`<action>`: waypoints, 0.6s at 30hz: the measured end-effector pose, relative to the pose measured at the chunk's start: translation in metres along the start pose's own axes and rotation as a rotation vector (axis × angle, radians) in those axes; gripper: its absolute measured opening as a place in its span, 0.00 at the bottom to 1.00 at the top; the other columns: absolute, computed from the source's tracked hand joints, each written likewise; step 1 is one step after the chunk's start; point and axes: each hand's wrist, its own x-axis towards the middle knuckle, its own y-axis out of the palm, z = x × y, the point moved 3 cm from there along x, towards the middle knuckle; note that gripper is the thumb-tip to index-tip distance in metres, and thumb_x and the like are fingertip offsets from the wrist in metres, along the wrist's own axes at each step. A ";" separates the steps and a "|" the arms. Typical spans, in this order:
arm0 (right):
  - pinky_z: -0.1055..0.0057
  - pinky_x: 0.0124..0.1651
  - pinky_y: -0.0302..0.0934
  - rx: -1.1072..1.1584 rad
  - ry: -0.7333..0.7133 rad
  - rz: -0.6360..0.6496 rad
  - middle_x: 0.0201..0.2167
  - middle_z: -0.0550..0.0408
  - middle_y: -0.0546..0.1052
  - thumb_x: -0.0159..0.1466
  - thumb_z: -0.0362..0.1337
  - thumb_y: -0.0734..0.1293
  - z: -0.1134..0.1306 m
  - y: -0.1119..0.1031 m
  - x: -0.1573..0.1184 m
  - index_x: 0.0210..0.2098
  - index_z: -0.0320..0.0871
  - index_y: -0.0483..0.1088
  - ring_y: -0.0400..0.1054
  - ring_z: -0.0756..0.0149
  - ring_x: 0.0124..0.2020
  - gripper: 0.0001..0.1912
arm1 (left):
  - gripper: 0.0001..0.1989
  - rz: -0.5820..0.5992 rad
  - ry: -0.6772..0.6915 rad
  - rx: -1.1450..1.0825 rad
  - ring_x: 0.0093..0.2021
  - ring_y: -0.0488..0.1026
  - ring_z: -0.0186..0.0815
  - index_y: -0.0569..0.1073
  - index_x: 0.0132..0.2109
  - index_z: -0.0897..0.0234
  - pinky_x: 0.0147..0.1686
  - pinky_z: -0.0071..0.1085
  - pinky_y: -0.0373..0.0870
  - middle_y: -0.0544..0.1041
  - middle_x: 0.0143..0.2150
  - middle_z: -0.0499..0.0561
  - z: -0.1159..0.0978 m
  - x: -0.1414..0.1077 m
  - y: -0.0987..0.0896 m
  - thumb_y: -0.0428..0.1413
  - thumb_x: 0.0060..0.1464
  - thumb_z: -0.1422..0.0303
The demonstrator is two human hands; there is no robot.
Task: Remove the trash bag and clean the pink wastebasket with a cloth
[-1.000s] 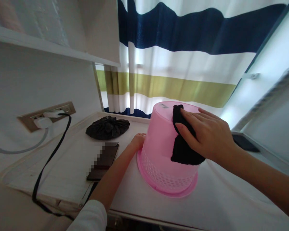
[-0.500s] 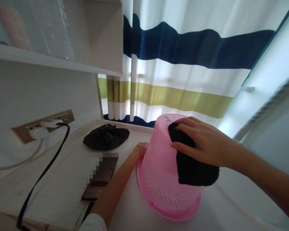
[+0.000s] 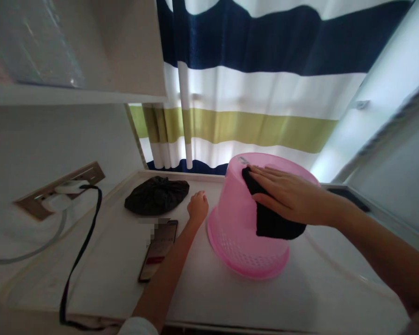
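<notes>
A pink plastic basket (image 3: 237, 209) with a latticed band near its rim stands upside down on the white tabletop (image 3: 195, 288). My right hand (image 3: 282, 190) presses a folded black cloth (image 3: 277, 224) against the basket's upper side, its fingers lying over the cloth near the base edge. Just left of the basket, a small gap away from it, is my left hand (image 3: 198, 206), its fingers curled in and nothing seen in them. A phone (image 3: 160, 246) lies beside my left forearm, which covers part of its edge.
A tied black plastic bag (image 3: 157, 195) sits at the back left. Plugs fill a wall socket (image 3: 61, 190), and a black cord (image 3: 80, 260) runs down across the table. A shelf (image 3: 91, 95) overhangs at left. Behind hangs a striped curtain (image 3: 258, 97). A dark flat panel (image 3: 349, 197) shows at right.
My left hand has let go of the basket's side and drawn slightly away to the left. The cloth stays under my right hand, whose fingers now lie flatter. The view has shifted.
</notes>
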 end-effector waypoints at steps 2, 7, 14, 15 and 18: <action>0.59 0.53 0.53 -0.004 -0.006 -0.018 0.54 0.44 0.59 0.62 0.42 0.52 0.001 0.005 -0.003 0.55 0.35 0.53 0.53 0.60 0.54 0.25 | 0.19 0.016 -0.057 0.000 0.40 0.68 0.37 0.62 0.49 0.69 0.33 0.30 0.62 0.71 0.42 0.61 0.002 -0.018 0.012 0.33 0.58 0.67; 0.58 0.49 0.56 -0.055 -0.027 -0.037 0.54 0.49 0.61 0.62 0.41 0.52 0.008 0.015 -0.010 0.55 0.41 0.53 0.57 0.59 0.52 0.23 | 0.23 0.005 -0.110 -0.005 0.38 0.68 0.36 0.67 0.42 0.66 0.35 0.32 0.61 0.73 0.37 0.57 -0.005 -0.053 0.041 0.29 0.59 0.64; 0.57 0.52 0.52 -0.313 0.002 -0.123 0.55 0.45 0.58 0.61 0.40 0.53 0.026 0.020 -0.025 0.55 0.33 0.54 0.56 0.54 0.51 0.24 | 0.20 0.044 0.013 0.014 0.40 0.67 0.40 0.70 0.38 0.66 0.37 0.36 0.59 0.73 0.38 0.57 -0.011 -0.049 0.043 0.35 0.57 0.65; 0.55 0.53 0.48 -0.326 -0.010 -0.153 0.56 0.46 0.57 0.61 0.38 0.54 0.030 0.023 -0.029 0.55 0.34 0.54 0.54 0.54 0.53 0.24 | 0.20 0.053 0.042 0.021 0.39 0.67 0.40 0.71 0.37 0.66 0.38 0.37 0.59 0.73 0.36 0.57 -0.012 -0.048 0.041 0.36 0.57 0.65; 0.51 0.55 0.43 -0.311 -0.055 -0.208 0.56 0.50 0.56 0.61 0.33 0.54 0.042 0.040 -0.047 0.56 0.40 0.53 0.48 0.58 0.57 0.23 | 0.17 0.057 0.130 0.046 0.38 0.68 0.40 0.72 0.34 0.66 0.40 0.37 0.58 0.74 0.34 0.57 -0.016 -0.046 0.035 0.40 0.56 0.66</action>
